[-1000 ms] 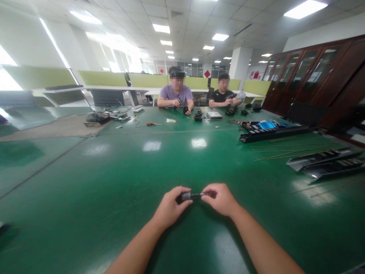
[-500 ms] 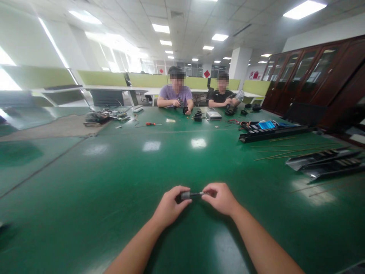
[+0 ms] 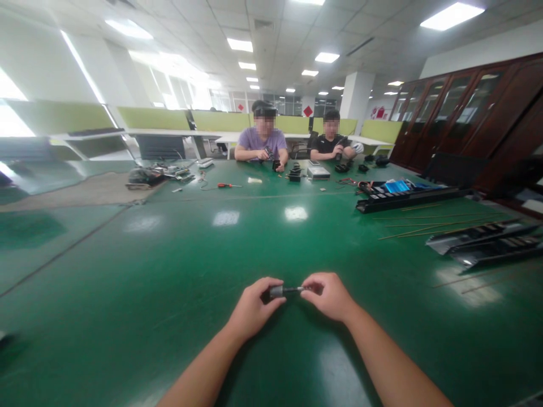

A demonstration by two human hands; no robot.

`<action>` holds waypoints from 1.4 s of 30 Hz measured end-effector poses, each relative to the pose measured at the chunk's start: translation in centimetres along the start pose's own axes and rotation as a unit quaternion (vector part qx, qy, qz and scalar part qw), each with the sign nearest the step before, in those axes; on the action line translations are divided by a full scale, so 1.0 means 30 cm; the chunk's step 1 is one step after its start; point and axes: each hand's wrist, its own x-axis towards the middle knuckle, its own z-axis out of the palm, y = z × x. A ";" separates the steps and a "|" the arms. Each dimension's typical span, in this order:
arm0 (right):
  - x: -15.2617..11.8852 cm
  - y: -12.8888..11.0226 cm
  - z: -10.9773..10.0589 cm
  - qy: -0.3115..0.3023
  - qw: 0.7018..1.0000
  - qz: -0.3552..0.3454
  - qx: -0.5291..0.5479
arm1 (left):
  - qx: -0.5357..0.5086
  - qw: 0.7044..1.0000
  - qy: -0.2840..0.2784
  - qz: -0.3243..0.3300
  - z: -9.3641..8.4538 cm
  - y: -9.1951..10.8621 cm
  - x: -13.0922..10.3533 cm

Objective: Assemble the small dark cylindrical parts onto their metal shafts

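Observation:
Low over the green table [image 3: 190, 254], a small grey cylindrical part with a thin dark shaft [image 3: 277, 291] lies level between my two hands; its exact kind is hard to make out. My left hand [image 3: 254, 305] pinches the thick grey end between thumb and fingers. At the other side, my right hand [image 3: 328, 295] has its thumb and fingertips closed on the thin end, where a lighter tip shows. The fingers of both hands partly cover the ends of the part.
Across the table sit two people [image 3: 262, 141], each handling a dark device. An orange screwdriver [image 3: 229, 185], a grey box [image 3: 318, 172] and a heap of electronics [image 3: 146, 176] lie far off. To the right are black metal channels [image 3: 487, 243], thin rods [image 3: 441, 226] and a blue-topped assembly [image 3: 396, 185].
My hands and the grey part stay almost where they were, with the same grip. Across the table, the right-hand person's raised hand and pale object have lowered slightly.

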 end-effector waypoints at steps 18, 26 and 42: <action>0.000 -0.004 -0.006 0.002 1.000 -0.003 0.003 | -0.004 1.000 -0.008 -0.007 -0.003 -0.003 0.000; 0.000 -0.006 -0.006 -0.004 1.000 0.001 0.003 | -0.013 1.000 -0.009 -0.011 -0.002 -0.001 0.001; 0.036 0.089 0.006 -0.025 0.935 0.096 0.339 | -0.057 0.992 0.047 -0.097 -0.008 -0.003 0.024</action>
